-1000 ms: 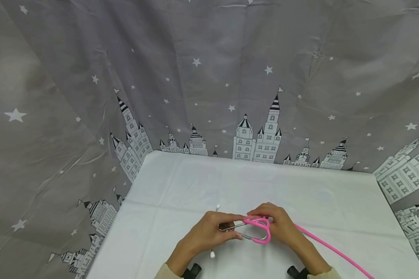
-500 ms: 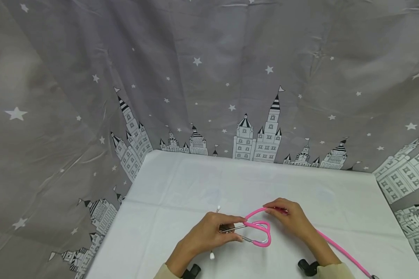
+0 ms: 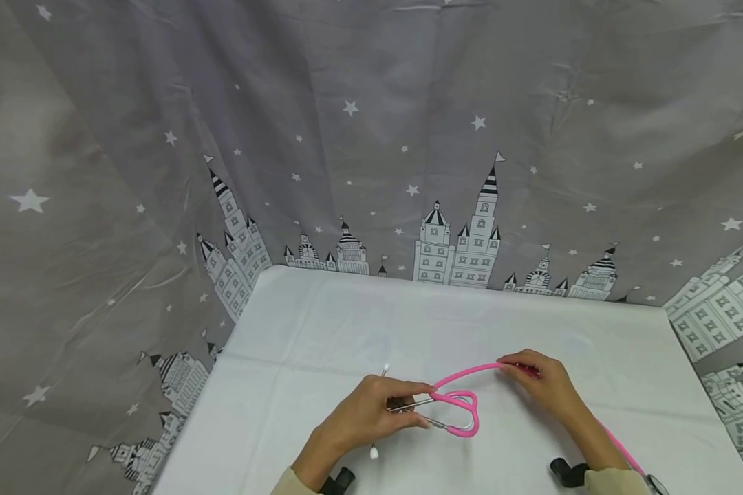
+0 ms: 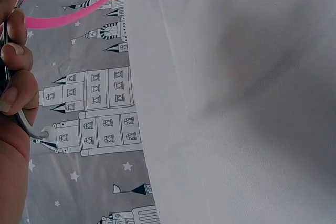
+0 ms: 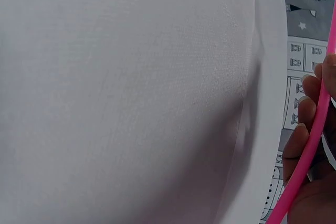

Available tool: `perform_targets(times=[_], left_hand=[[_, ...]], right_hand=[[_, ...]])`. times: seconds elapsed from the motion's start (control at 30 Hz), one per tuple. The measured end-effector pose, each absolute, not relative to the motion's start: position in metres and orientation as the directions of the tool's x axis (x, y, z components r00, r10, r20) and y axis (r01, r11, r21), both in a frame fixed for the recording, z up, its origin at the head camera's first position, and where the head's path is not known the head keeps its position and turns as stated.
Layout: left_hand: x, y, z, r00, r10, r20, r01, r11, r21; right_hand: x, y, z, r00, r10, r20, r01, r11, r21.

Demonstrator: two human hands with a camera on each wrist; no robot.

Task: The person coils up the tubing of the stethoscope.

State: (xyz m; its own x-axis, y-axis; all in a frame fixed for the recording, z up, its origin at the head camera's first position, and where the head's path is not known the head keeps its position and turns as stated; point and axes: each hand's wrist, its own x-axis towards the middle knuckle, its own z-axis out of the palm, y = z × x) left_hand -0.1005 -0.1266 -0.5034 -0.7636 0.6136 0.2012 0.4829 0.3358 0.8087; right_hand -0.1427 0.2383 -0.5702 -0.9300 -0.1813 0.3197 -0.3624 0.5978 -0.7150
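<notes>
Stethoscope [image 3: 464, 432] is held over the table [image 3: 458, 330], well in from its far edge; left hand [image 3: 368, 412] grips its metal arms [image 3: 417, 403], right hand [image 3: 547, 385] pinches the pink tube [image 5: 310, 156] nearer the right edge.

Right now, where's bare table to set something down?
Bare: the white table from beyond the left hand and right hand to the castle-print cloth; also from the left hand to the table's left edge. Crowded: between the hands, with the pink tube; and beside the right forearm, where the tube runs to a round end piece.
</notes>
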Motion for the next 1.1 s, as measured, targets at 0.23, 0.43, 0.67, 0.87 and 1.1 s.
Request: perform_targets(times=[0.23, 0.43, 0.67, 0.87, 1.1], left_hand=[[-0.101, -0.125, -0.504, -0.762, 0.615, 0.204, 0.481, 0.325, 0.814], [-0.102, -0.125, -0.501, -0.772, 0.599, 0.214, 0.483, 0.333, 0.81], [-0.104, -0.127, -0.498, -0.788, 0.573, 0.225, 0.492, 0.366, 0.79], [-0.108, -0.13, -0.498, -0.809, 0.533, 0.248, 0.494, 0.388, 0.778], [-0.111, -0.135, -0.498, -0.83, 0.496, 0.257, 0.483, 0.405, 0.776]], right_hand=[[-0.143, 0.242, -0.573, -0.914, -0.194, 0.358, -0.402, 0.563, -0.722], [-0.142, 0.24, -0.578, -0.908, -0.21, 0.363, -0.416, 0.559, -0.718], [-0.134, 0.235, -0.585, -0.907, -0.238, 0.348, -0.419, 0.588, -0.692], [-0.12, 0.227, -0.586, -0.88, -0.286, 0.38, -0.475, 0.557, -0.681], [-0.102, 0.22, -0.582, -0.876, -0.333, 0.349, -0.482, 0.55, -0.682]])
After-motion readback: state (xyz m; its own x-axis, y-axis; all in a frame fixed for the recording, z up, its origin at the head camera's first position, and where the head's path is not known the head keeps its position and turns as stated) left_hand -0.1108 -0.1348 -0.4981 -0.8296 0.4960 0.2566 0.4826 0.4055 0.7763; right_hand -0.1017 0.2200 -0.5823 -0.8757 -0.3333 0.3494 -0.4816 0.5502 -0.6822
